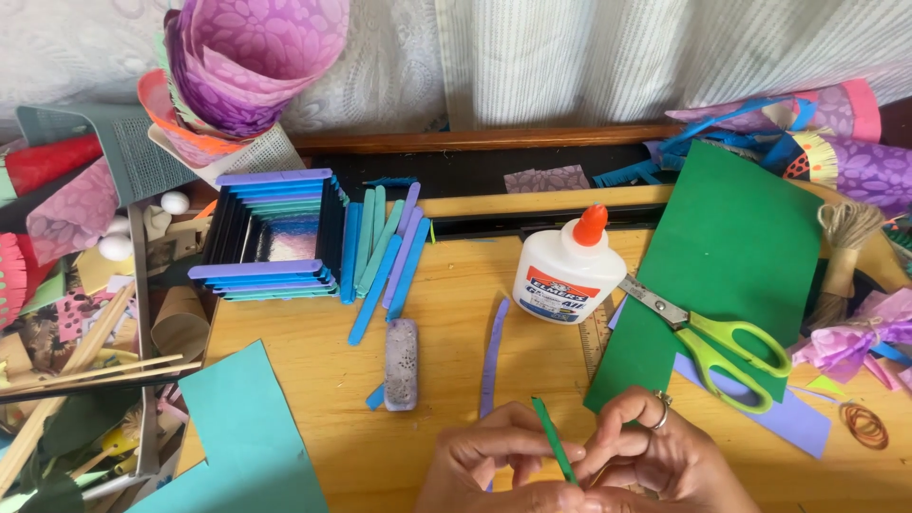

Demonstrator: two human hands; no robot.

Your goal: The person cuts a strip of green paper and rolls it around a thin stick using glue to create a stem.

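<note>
We hold a thin green strip [553, 451] between both hands at the near edge of the bench [446, 313]. Our left hand [494, 461] pinches its lower end, fingers closed together on it. Our right hand [655, 456], with a ring [662, 410] on one finger, curls in from the other side, its fingertips also pressed to the strip. The strip stands tilted, its top leaning left and away from us.

Just beyond our left hand a purple strip [492, 356] lies lengthwise on the bench, and left of it a grey speckled block [401, 364] rests on the tip of a blue stick [377, 394]. Farther back, a fan of blue and teal sticks [385, 252] lies beside a box [275, 233] built of stacked sticks.

A white glue bottle [567, 271] with an orange cap stands near the middle of the bench. To its right, green-handled scissors [712, 337] lie shut on a dark green sheet [731, 247], which overlaps a lilac sheet [788, 418]. A teal sheet [252, 427] covers the near left corner. At the far right we see a spool of twine [844, 252] and a coil of rubber bands [864, 425]. A purple paper cone [252, 62] rises at the back left, above a tray of scraps [76, 313].
</note>
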